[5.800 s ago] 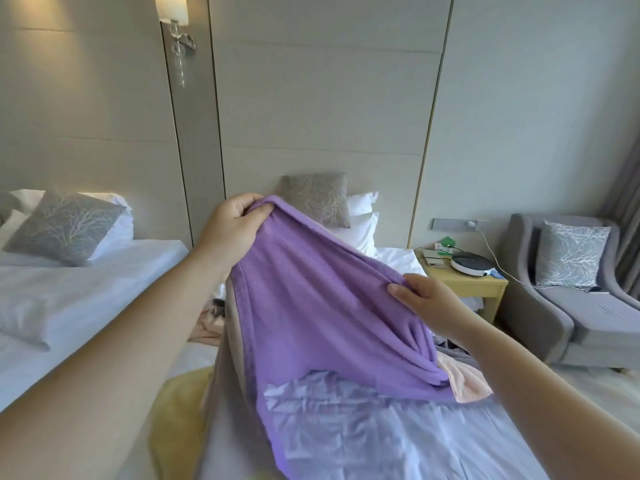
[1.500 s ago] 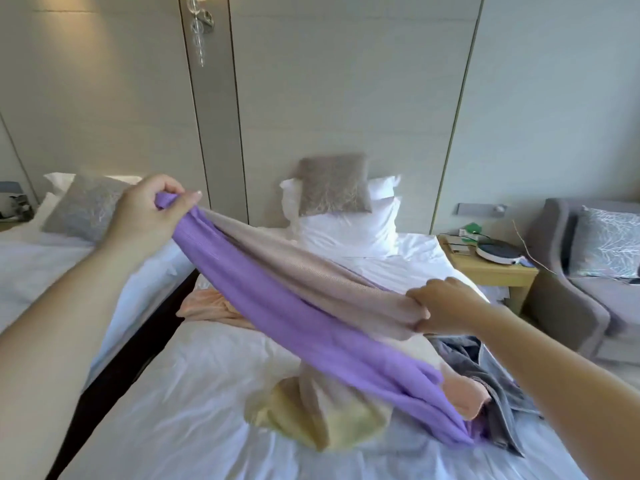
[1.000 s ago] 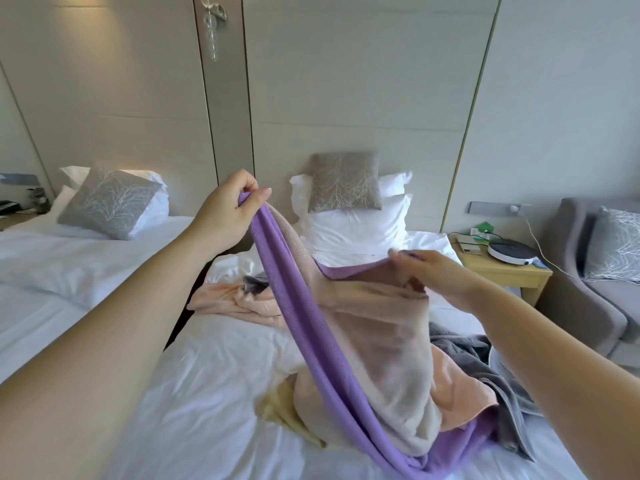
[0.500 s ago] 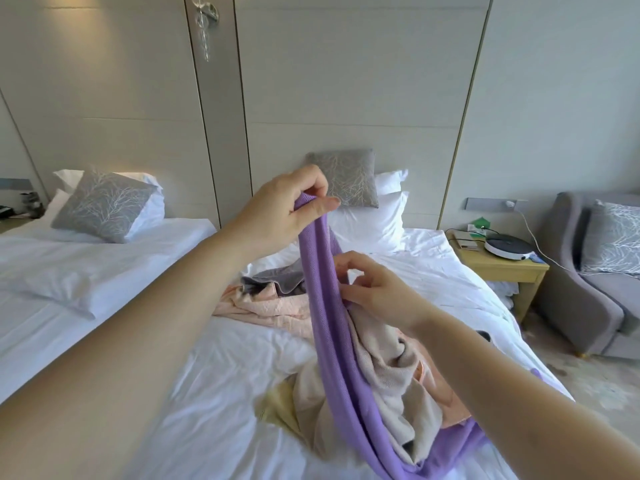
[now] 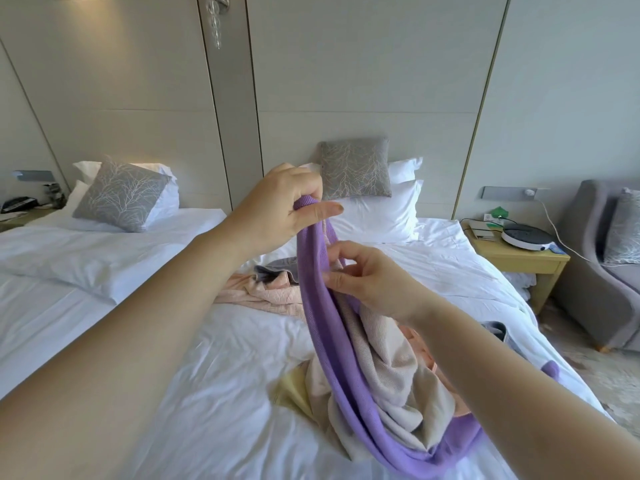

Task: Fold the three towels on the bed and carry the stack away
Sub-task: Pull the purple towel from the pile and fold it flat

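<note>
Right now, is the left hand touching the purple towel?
Touching. The head view shows the left hand gripping the purple towel at its top, fingers curled round it.

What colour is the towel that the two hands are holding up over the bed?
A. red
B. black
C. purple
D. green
C: the towel that the left hand grips at the top and the right hand pinches lower down is purple.

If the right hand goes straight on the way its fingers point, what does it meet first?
The purple towel hanging from the left hand. The right hand has its fingertips right at the towel's edge, perhaps touching it, though depth is unclear.
</note>
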{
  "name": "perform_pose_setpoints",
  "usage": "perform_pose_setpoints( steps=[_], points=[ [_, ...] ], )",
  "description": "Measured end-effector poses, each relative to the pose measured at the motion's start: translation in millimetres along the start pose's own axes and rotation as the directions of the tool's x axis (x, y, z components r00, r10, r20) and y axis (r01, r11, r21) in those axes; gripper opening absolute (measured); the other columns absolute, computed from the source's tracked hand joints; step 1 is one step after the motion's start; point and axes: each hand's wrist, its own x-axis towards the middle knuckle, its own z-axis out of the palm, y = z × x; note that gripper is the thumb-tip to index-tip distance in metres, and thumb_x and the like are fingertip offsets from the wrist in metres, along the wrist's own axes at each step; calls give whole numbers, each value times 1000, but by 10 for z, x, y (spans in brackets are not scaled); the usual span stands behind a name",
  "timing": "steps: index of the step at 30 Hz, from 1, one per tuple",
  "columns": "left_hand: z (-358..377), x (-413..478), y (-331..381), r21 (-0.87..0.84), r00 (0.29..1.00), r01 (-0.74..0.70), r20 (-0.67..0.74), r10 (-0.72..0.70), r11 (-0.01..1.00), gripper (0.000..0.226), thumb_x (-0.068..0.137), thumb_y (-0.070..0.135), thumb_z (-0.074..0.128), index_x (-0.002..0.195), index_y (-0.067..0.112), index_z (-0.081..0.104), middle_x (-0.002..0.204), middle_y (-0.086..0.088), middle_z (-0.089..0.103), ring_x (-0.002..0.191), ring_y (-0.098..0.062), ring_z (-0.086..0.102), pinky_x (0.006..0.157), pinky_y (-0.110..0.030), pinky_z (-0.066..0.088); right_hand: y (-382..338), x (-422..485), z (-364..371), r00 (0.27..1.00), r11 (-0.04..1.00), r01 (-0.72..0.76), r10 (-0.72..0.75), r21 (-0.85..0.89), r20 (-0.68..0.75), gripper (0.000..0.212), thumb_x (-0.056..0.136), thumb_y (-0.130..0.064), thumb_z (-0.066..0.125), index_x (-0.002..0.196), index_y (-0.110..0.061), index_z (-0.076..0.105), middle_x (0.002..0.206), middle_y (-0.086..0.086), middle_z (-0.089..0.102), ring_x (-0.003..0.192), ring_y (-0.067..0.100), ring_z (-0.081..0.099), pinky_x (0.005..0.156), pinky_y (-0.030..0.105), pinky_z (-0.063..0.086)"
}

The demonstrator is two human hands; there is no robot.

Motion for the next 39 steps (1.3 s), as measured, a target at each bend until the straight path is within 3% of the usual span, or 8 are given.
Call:
perform_pose_setpoints(
  steps=[9, 14, 18, 21, 24, 29, 33, 39],
  points=[
    [-297, -277, -537, 105, 953, 209, -243, -178, 972, 44, 87, 29, 65, 58, 22, 33, 51, 4, 27, 53, -16, 27, 53, -27, 22, 537, -433, -495, 865, 358, -218, 502, -908, -10, 31, 84, -44, 65, 76, -16, 53, 91, -3, 52, 85, 20, 54, 79, 34, 46],
    [-46, -837, -1034, 178, 837, 542, -192, -512, 821, 49, 88, 27, 65, 55, 13, 31, 54, -3, 31, 54, -21, 32, 56, -32, 24, 490, -633, -733, 934, 755, -334, 188, -564, -303, 22, 90, -24, 61, 69, -23, 54, 66, -17, 47, 67, 11, 45, 64, 21, 37],
    [539, -975, -930, 420, 723, 620, 20, -690, 662, 36, 84, 50, 63, 82, 14, 60, 100, -7, 62, 110, -31, 52, 90, -37, 36, 319, -608, -590, 933, 926, -328, 287, -186, -218, 30, 94, -17, 52, 66, -23, 43, 61, -11, 35, 59, 11, 33, 60, 28, 28],
    [1036, -852, -349, 35, 818, 477, 346, -459, 878, 72, 73, 66, 61, 129, 21, 50, 136, 14, 38, 131, -2, 33, 104, -25, 27, 287, -545, -410, 942, 937, -322, 303, -138, -143, 23, 95, -15, 50, 72, -20, 46, 60, -12, 34, 56, 7, 31, 55, 23, 28],
    [1356, -810, 58, -384, 737, 592, 614, -283, 708, 55, 82, 41, 69, 130, 23, 49, 131, 8, 56, 120, -1, 50, 104, -29, 38, 282, -546, -392, 950, 942, -303, 286, -146, -129, 12, 94, -15, 53, 84, -8, 54, 62, 5, 48, 61, 11, 38, 59, 27, 32],
    [1286, -616, 151, -520, 831, 536, 462, -309, 665, 20, 95, 10, 54, 107, 11, 70, 108, -10, 70, 101, -9, 61, 93, -26, 45, 382, -754, -660, 935, 852, -339, 352, -398, -44, 34, 79, -13, 74, 103, -25, 53, 72, -27, 59, 62, 4, 49, 63, 16, 42],
    [1036, -455, 132, -615, 878, 477, 365, -310, 628, 25, 90, -2, 57, 91, 19, 71, 86, 9, 73, 84, 1, 61, 78, -11, 45, 576, -762, -695, 880, 686, -377, 474, -623, -10, 36, 73, -44, 76, 96, -20, 62, 91, 4, 65, 86, 17, 60, 87, 39, 48],
    [488, -454, -198, -665, 877, 444, 185, -443, 601, 40, 92, 1, 54, 78, 32, 75, 72, 16, 70, 69, 6, 63, 64, -8, 46, 624, -612, -854, 859, 672, -418, 512, -611, -23, 18, 85, -46, 64, 83, -28, 62, 84, -2, 61, 79, 10, 56, 78, 19, 44]
  ],
)
